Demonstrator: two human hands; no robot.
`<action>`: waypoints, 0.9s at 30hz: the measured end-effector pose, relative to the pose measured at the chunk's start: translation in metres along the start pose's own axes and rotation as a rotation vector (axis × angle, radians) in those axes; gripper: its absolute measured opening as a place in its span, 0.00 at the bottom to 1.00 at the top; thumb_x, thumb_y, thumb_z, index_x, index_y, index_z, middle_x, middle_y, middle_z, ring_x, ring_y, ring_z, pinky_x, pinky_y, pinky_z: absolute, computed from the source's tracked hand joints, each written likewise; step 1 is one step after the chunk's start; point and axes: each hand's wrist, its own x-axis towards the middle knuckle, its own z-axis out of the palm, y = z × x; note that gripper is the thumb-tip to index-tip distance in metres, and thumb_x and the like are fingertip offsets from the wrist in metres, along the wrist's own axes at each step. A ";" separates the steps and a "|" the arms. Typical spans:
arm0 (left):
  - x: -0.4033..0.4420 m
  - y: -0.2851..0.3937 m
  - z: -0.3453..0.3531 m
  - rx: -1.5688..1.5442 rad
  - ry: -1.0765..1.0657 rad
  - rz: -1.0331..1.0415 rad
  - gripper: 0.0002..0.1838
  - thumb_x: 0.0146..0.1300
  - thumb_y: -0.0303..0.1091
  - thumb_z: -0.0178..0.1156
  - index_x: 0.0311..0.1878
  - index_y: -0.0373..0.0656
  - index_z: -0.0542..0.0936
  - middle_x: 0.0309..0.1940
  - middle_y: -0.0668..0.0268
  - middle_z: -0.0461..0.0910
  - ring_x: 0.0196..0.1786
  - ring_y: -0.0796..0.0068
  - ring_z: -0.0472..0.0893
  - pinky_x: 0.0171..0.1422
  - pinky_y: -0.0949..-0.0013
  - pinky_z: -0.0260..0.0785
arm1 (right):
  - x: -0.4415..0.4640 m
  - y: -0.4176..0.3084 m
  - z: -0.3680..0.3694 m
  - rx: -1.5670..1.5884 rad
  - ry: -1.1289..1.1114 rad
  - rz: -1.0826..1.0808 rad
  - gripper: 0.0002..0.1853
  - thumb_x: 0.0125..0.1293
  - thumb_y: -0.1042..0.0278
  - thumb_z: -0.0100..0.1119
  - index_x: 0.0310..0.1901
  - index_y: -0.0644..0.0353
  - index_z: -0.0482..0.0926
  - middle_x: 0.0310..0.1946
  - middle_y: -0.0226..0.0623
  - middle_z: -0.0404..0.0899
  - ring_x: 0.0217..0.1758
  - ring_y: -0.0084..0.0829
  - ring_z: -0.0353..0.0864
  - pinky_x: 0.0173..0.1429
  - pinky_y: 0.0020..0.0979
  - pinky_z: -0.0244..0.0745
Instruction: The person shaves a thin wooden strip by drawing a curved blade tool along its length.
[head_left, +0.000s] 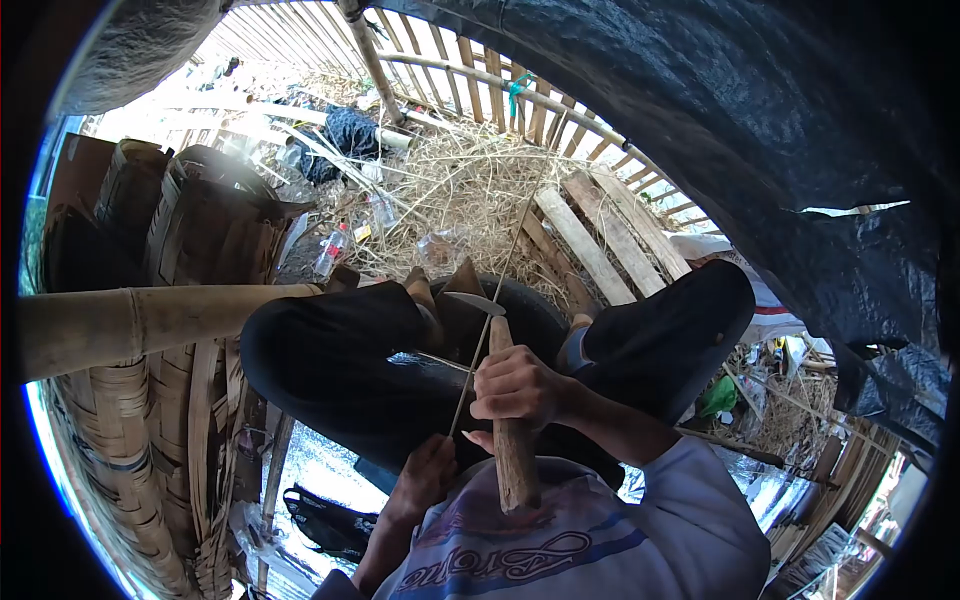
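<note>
One thin strip slants up in front of me, its lower end pinched in my left hand. My right hand wraps the wooden handle; the curved blade touches or merely overlaps the strip, I can't quite tell. Should the edge skid down it, my left hand or trousers could get nicked. A bamboo pole crowds my left; ahead, over the straw, there's more room.

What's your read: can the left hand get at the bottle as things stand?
Probably not: the left hand is holding the strip, and the bent left leg lies between it and the bottle.
</note>
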 end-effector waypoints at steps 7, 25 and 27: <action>0.025 0.007 0.016 -0.048 -0.089 0.100 0.10 0.75 0.41 0.46 0.40 0.47 0.71 0.19 0.80 0.61 0.18 0.90 0.58 0.20 0.79 0.49 | -0.005 0.013 -0.013 -0.096 -0.003 0.007 0.13 0.45 0.65 0.72 0.27 0.56 0.75 0.20 0.29 0.74 0.23 0.33 0.78 0.30 0.32 0.75; 0.045 0.008 0.024 0.055 -0.109 0.095 0.11 0.74 0.42 0.47 0.40 0.46 0.71 0.22 0.79 0.64 0.21 0.90 0.61 0.22 0.80 0.53 | -0.018 0.004 -0.019 -0.011 0.049 0.107 0.12 0.42 0.70 0.71 0.28 0.56 0.75 0.22 0.30 0.74 0.25 0.34 0.79 0.32 0.32 0.76; 0.034 0.011 0.025 0.050 -0.089 0.081 0.11 0.74 0.42 0.47 0.39 0.46 0.71 0.22 0.79 0.64 0.21 0.90 0.61 0.22 0.80 0.53 | -0.019 0.001 -0.016 0.020 0.069 0.095 0.12 0.42 0.71 0.71 0.28 0.56 0.75 0.22 0.31 0.74 0.26 0.34 0.79 0.33 0.33 0.76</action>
